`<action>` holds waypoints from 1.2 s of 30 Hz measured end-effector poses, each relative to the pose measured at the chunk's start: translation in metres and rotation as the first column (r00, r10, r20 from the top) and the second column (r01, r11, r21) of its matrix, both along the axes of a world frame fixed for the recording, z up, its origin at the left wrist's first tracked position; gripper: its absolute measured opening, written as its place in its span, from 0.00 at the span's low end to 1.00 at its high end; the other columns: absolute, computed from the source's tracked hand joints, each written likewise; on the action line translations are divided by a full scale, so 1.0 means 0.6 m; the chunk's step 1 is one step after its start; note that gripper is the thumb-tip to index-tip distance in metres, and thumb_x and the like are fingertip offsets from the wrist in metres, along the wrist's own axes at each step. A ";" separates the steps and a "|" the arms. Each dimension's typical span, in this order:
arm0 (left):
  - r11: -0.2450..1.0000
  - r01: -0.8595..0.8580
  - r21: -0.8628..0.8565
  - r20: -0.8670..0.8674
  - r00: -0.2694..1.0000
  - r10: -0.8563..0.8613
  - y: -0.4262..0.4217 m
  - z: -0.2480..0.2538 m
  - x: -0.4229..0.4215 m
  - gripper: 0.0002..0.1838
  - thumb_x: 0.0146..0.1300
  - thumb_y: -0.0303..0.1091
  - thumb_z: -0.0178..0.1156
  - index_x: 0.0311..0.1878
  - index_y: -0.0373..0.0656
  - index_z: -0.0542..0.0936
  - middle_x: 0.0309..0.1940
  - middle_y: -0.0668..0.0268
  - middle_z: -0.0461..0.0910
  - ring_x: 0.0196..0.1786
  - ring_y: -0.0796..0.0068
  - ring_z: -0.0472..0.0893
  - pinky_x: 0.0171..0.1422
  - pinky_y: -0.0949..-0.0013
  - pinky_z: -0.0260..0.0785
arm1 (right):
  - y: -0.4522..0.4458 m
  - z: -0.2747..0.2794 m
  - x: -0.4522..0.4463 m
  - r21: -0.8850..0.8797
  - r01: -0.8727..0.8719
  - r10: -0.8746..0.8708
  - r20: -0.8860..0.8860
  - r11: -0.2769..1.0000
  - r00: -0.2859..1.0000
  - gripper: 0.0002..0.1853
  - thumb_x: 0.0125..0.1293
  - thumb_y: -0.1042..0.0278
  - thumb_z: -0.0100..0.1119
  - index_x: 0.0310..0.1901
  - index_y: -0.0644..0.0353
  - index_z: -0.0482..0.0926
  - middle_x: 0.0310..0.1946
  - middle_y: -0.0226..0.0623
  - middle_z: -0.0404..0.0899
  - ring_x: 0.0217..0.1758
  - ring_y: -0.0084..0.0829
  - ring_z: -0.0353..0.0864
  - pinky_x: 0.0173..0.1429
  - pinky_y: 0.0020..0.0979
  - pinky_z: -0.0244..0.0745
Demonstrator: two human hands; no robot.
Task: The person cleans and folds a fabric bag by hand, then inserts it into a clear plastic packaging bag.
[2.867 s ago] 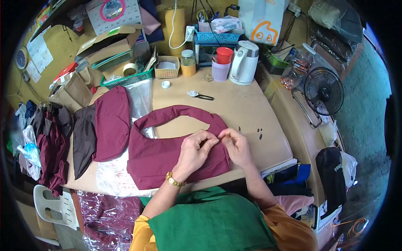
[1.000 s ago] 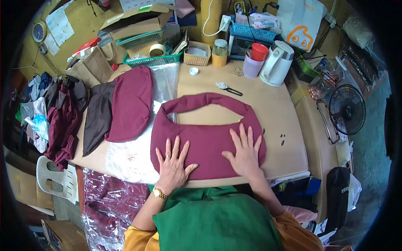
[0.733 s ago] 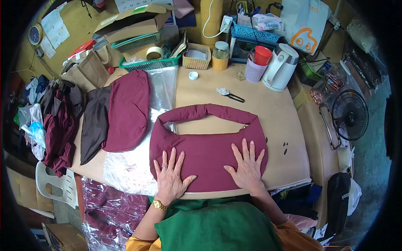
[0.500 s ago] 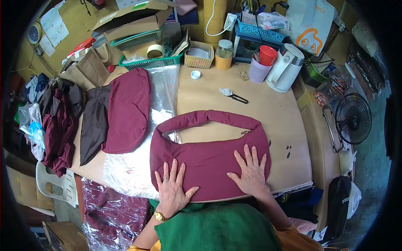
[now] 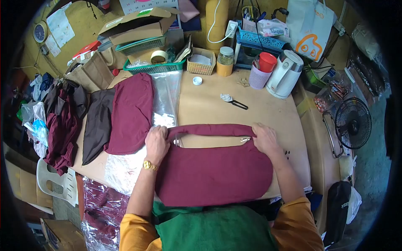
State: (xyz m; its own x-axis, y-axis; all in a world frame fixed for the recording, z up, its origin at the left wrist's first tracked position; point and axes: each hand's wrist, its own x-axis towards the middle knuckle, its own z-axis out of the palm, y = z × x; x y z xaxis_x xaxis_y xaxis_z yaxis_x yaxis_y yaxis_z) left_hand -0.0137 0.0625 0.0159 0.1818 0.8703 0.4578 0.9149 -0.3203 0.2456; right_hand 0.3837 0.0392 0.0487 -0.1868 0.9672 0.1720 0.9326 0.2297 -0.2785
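Note:
A maroon shoulder bag (image 5: 213, 173) lies flat on the table in front of me, its padded strap drawn out into a long low loop above the body. My left hand (image 5: 158, 144) is closed around the strap's left end, a gold watch on the wrist. At the strap's right end, beside a small metal zip pull (image 5: 245, 139), my right hand (image 5: 266, 139) grips the fabric. The fingertips of both hands are partly hidden behind the cloth.
Left of the bag lie another maroon bag piece (image 5: 132, 113), a dark brown piece (image 5: 97, 125) and clear plastic sheeting (image 5: 117, 171). Beyond the bag are black-handled snips (image 5: 238, 104) and a white lid (image 5: 197, 80). A white kettle (image 5: 285, 75) and baskets line the back.
Both hands have moved from lying flat on the bag's body up to the strap ends and closed on them. The strap now sits lower and straighter.

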 end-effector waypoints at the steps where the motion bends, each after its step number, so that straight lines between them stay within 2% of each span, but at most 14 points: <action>1: 1.000 0.000 -0.002 -0.004 1.000 0.000 -0.012 -0.014 -0.007 0.14 0.40 0.21 0.66 0.29 0.43 0.71 0.29 0.59 0.74 0.38 0.55 0.75 0.44 0.56 0.68 | -0.012 -0.012 0.006 -0.002 0.000 0.000 -0.004 1.000 1.000 0.11 0.52 0.80 0.62 0.35 0.61 0.70 0.36 0.43 0.75 0.39 0.52 0.78 0.45 0.50 0.74; 14: 0.999 -0.039 -0.004 0.152 0.988 0.039 -0.035 -0.042 -0.014 0.16 0.35 0.16 0.59 0.27 0.42 0.66 0.27 0.59 0.70 0.35 0.53 0.72 0.39 0.53 0.65 | -0.022 -0.072 0.032 0.136 -0.013 0.050 -0.274 0.991 0.960 0.14 0.44 0.86 0.56 0.29 0.61 0.62 0.26 0.43 0.64 0.29 0.50 0.68 0.34 0.46 0.64; 18: 0.993 0.035 -0.116 0.262 0.965 -0.003 -0.037 0.044 0.004 0.23 0.47 0.31 0.74 0.45 0.42 0.74 0.37 0.58 0.74 0.42 0.53 0.75 0.45 0.55 0.69 | -0.022 -0.084 0.038 0.105 0.067 -0.037 -0.265 0.992 0.963 0.14 0.47 0.84 0.60 0.32 0.60 0.65 0.27 0.44 0.70 0.31 0.53 0.73 0.35 0.48 0.68; 20: 0.997 0.012 -0.078 0.093 0.996 -0.005 -0.086 0.120 0.062 0.36 0.49 0.42 0.76 0.58 0.40 0.72 0.47 0.56 0.75 0.50 0.53 0.75 0.53 0.53 0.69 | -0.021 -0.079 0.031 0.096 0.084 -0.051 -0.302 0.992 0.952 0.15 0.49 0.83 0.61 0.33 0.60 0.65 0.29 0.44 0.72 0.33 0.53 0.75 0.36 0.46 0.70; 21: 0.973 0.212 -0.086 0.163 0.967 -0.196 -0.113 0.135 0.095 0.38 0.49 0.44 0.76 0.61 0.38 0.71 0.55 0.54 0.73 0.57 0.51 0.73 0.58 0.48 0.66 | -0.024 -0.078 0.029 0.075 0.098 -0.067 -0.337 0.992 0.939 0.15 0.51 0.83 0.62 0.35 0.60 0.66 0.31 0.44 0.75 0.35 0.53 0.77 0.38 0.45 0.72; 23: 0.872 0.412 -0.264 0.168 0.910 -0.379 -0.167 0.124 0.167 0.44 0.55 0.56 0.70 0.70 0.43 0.67 0.67 0.51 0.68 0.71 0.45 0.66 0.70 0.41 0.58 | -0.020 -0.071 0.031 0.020 0.078 -0.069 -0.281 0.997 0.957 0.16 0.53 0.81 0.64 0.38 0.60 0.67 0.32 0.44 0.77 0.36 0.51 0.79 0.39 0.44 0.74; 25: 0.847 0.375 -0.377 -0.041 0.907 -0.419 -0.213 0.057 0.217 0.45 0.62 0.70 0.54 0.78 0.58 0.60 0.79 0.51 0.49 0.81 0.45 0.46 0.76 0.26 0.39 | 0.008 -0.082 0.053 -0.028 0.071 -0.075 -0.222 0.997 0.972 0.17 0.54 0.78 0.67 0.41 0.60 0.68 0.34 0.44 0.79 0.37 0.49 0.81 0.41 0.43 0.76; 27: 0.834 0.328 -0.443 -0.154 0.889 -0.432 -0.217 0.021 0.223 0.46 0.63 0.73 0.50 0.79 0.57 0.58 0.80 0.51 0.46 0.81 0.42 0.44 0.76 0.25 0.37 | 0.053 -0.090 0.083 -0.192 0.055 -0.170 -0.657 0.980 0.734 0.21 0.57 0.73 0.71 0.48 0.60 0.70 0.36 0.43 0.80 0.38 0.44 0.82 0.43 0.42 0.76; 30: 0.848 0.342 -0.405 -0.149 0.890 -0.430 -0.212 0.015 0.223 0.45 0.63 0.73 0.47 0.78 0.60 0.59 0.80 0.55 0.49 0.81 0.45 0.46 0.76 0.25 0.36 | -0.011 0.022 0.013 0.377 0.261 -0.079 -0.435 0.889 0.897 0.21 0.60 0.67 0.72 0.50 0.63 0.74 0.39 0.43 0.81 0.41 0.40 0.80 0.49 0.39 0.75; 31: 0.848 0.347 -0.401 -0.146 0.889 -0.434 -0.211 0.016 0.224 0.45 0.63 0.73 0.47 0.78 0.60 0.59 0.80 0.55 0.49 0.81 0.45 0.46 0.76 0.25 0.36 | -0.042 0.020 -0.027 0.124 0.271 -0.115 -0.686 0.955 0.718 0.22 0.58 0.67 0.72 0.51 0.64 0.75 0.41 0.46 0.80 0.44 0.46 0.79 0.53 0.41 0.74; 32: 0.849 0.343 -0.403 -0.145 0.892 -0.429 -0.211 0.018 0.225 0.45 0.63 0.73 0.48 0.78 0.60 0.60 0.80 0.55 0.50 0.81 0.45 0.47 0.76 0.25 0.35 | -0.079 0.034 -0.059 0.287 0.084 0.049 -0.425 0.954 0.904 0.23 0.59 0.62 0.71 0.51 0.65 0.75 0.43 0.49 0.80 0.47 0.49 0.80 0.54 0.45 0.73; 33: 0.850 0.338 -0.403 -0.143 0.895 -0.423 -0.211 0.019 0.226 0.45 0.62 0.73 0.49 0.78 0.59 0.61 0.80 0.55 0.50 0.81 0.45 0.47 0.76 0.25 0.35 | -0.114 0.077 -0.101 -0.144 -0.023 -0.007 -0.202 0.989 0.979 0.26 0.60 0.54 0.68 0.53 0.65 0.75 0.52 0.50 0.77 0.57 0.48 0.76 0.59 0.53 0.69; 35: 0.851 0.341 -0.401 -0.150 0.892 -0.428 -0.205 0.018 0.227 0.46 0.61 0.74 0.50 0.77 0.58 0.61 0.79 0.55 0.51 0.81 0.45 0.48 0.76 0.25 0.35 | -0.179 -0.045 -0.104 0.006 -0.360 0.359 0.017 0.933 0.933 0.37 0.59 0.44 0.65 0.63 0.62 0.72 0.69 0.49 0.65 0.74 0.46 0.61 0.72 0.68 0.48; 36: 0.850 0.345 -0.397 -0.141 0.893 -0.428 -0.205 0.017 0.225 0.47 0.60 0.74 0.51 0.77 0.58 0.62 0.79 0.55 0.51 0.81 0.46 0.48 0.76 0.25 0.34 | -0.163 -0.030 -0.074 -0.018 -0.302 0.302 0.125 0.953 0.945 0.36 0.60 0.44 0.65 0.63 0.62 0.72 0.69 0.48 0.65 0.74 0.45 0.62 0.73 0.66 0.46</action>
State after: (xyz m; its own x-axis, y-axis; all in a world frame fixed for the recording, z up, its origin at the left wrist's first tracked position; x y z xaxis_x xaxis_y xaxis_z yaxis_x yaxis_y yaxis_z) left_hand 0.1215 -0.0607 0.0259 0.5951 0.8025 0.0436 0.7776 -0.5886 0.2211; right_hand 0.3392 -0.0588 0.0306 -0.4902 0.8619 0.1296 0.8466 0.5062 -0.1644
